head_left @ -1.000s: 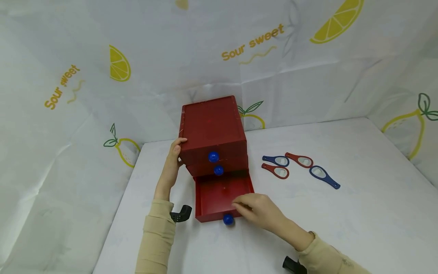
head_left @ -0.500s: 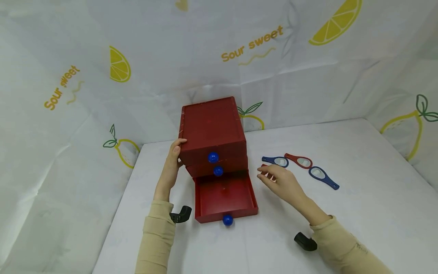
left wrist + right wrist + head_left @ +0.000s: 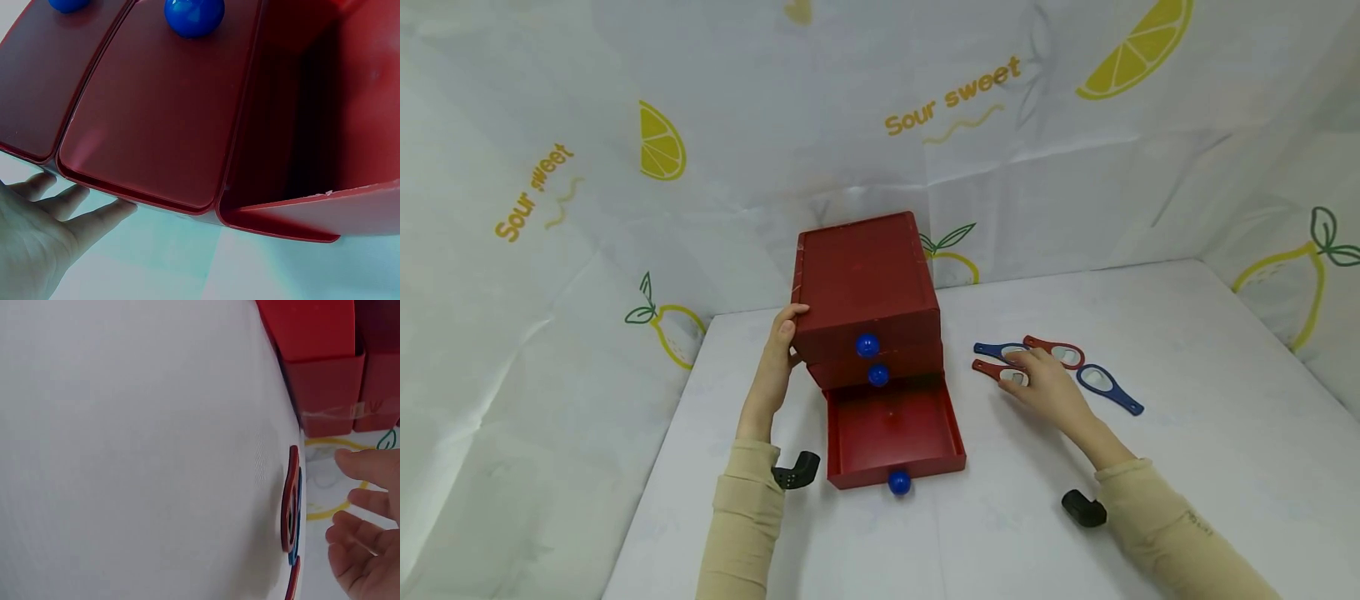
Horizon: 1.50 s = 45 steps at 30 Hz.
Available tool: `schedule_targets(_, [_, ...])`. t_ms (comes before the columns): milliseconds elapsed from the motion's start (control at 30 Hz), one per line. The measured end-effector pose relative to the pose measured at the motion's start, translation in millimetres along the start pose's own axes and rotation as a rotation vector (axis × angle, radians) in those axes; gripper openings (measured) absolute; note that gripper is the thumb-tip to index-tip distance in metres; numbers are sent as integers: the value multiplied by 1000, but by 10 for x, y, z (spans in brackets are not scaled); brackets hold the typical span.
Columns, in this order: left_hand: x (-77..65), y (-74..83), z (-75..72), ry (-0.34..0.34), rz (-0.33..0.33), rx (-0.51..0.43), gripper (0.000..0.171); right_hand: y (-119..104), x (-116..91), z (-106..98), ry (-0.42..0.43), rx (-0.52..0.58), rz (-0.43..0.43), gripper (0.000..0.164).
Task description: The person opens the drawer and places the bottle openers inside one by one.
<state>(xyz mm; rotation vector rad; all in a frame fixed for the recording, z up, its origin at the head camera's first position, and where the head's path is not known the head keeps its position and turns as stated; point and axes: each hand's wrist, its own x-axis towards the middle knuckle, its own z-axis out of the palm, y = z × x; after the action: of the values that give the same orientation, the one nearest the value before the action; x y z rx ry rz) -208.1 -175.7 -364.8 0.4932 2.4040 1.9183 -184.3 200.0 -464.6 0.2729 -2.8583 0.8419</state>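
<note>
A red cabinet [image 3: 865,271] of three stacked drawers with blue knobs stands at the middle; its bottom drawer [image 3: 891,442] is pulled out and nothing lies in it. My left hand [image 3: 769,379] rests along the cabinet's left side, fingers extended against its wall in the left wrist view. Over the near red magnifying glass [image 3: 987,367] hovers my right hand [image 3: 1054,398], its parted fingers overlapping the lens in the head view. The right wrist view shows those fingers above the glasses with nothing between them. A blue magnifying glass [image 3: 991,349] lies just behind the red one.
Another red magnifying glass [image 3: 1040,342] and a second blue one [image 3: 1125,401] lie further right on the white table [image 3: 1210,467]. A white sheet [image 3: 760,150] printed with lemons rises behind the cabinet. Black wrist cameras sit at both sleeves.
My right hand has moved from the open drawer's front right, rightward and away from me, to above the near red magnifying glass. My left hand stays at the cabinet's side.
</note>
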Motion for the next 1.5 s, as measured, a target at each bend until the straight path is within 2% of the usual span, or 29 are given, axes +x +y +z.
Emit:
schedule_targets(133, [4, 2, 4, 1, 4, -12, 42, 94, 28, -4, -53, -34, 55, 50])
schedule_targets(267, [-1, 6, 10, -4, 4, -13, 42, 162, 29, 7, -91, -64, 68, 52])
schedule_targets(467, [9, -15, 5, 7, 3, -10, 42, 234, 43, 39, -71, -74, 46, 49])
schedule_targets(633, [71, -156, -25, 28, 8, -30, 41, 250, 65, 51, -75, -54, 75, 48])
schedule_targets(800, [105, -254, -42, 56, 39, -17, 54, 233, 57, 59, -85, -55, 103, 50])
schedule_targets(933, [131, -256, -60, 68, 28, -25, 40, 228, 58, 74, -83, -69, 102, 50])
schedule_targets(1033, [124, -158, -47, 56, 28, -29, 28, 230, 60, 80, -85, -76, 108, 50])
schedule_targets(1167, [119, -88, -19, 49, 27, -62, 23, 237, 57, 75, -89, -71, 114, 49])
schedule_targets(1267, [128, -137, -18, 57, 12, -89, 22, 241, 51, 73, -96, -56, 112, 49])
schedule_targets(1500, [140, -229, -28, 54, 24, -76, 37, 213, 24, 20, -123, -29, 147, 53])
